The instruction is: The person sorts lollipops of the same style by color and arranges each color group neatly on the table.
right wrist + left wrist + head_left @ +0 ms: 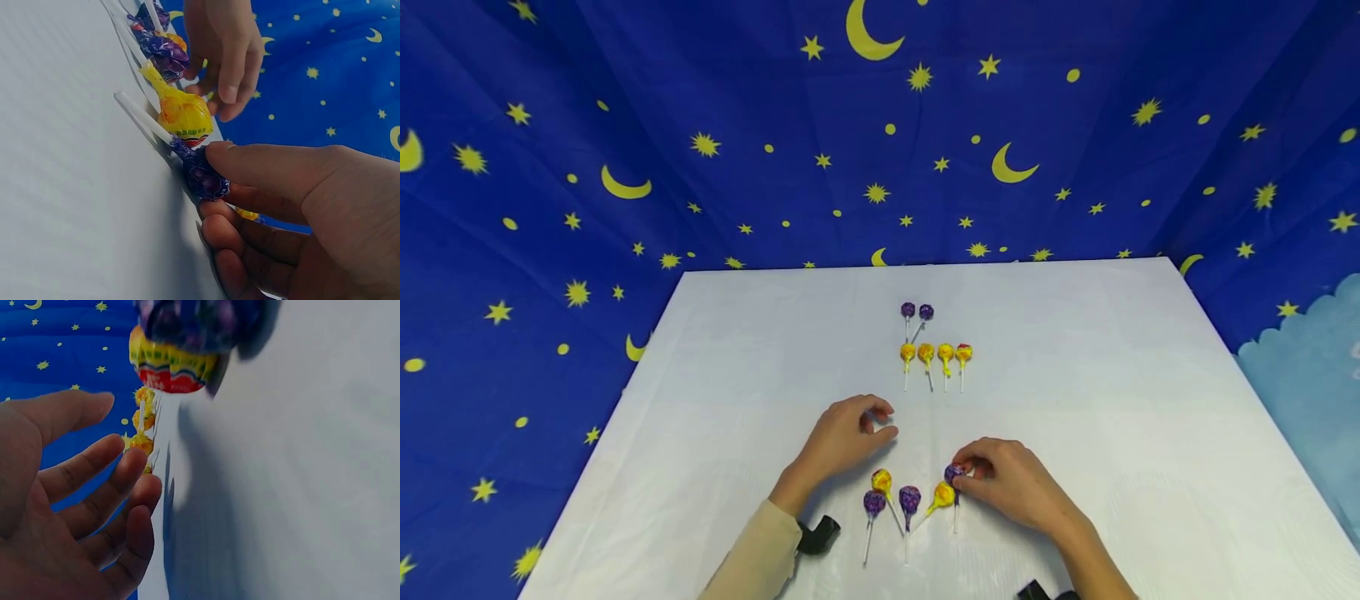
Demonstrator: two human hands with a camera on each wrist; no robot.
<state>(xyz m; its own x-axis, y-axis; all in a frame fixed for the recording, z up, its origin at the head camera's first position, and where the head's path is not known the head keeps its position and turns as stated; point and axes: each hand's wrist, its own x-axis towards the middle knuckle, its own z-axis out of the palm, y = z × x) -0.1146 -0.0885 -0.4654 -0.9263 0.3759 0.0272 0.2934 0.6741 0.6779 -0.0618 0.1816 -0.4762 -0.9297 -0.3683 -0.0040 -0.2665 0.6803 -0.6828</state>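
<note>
My right hand [1015, 485] pinches a purple-wrapped lollipop [205, 178] by its head between thumb and fingers, its white stick pointing toward me. Right beside it lies a yellow lollipop [942, 497], its stick slanting to the lower left. Farther left in this near group are two purple lollipops, one in the middle [910, 500] and one at the left end [874, 502], with another yellow lollipop [882, 481] just behind them. Above this group hovers my left hand [848, 433], fingers loosely bent and holding nothing.
Toward the back of the white table [745, 350], several yellow lollipops [927, 353] lie in a row, sticks toward me. Two purple lollipops [908, 310] lie behind that row. A blue cloth [775, 100] with yellow moons and stars hangs behind the table and along its sides.
</note>
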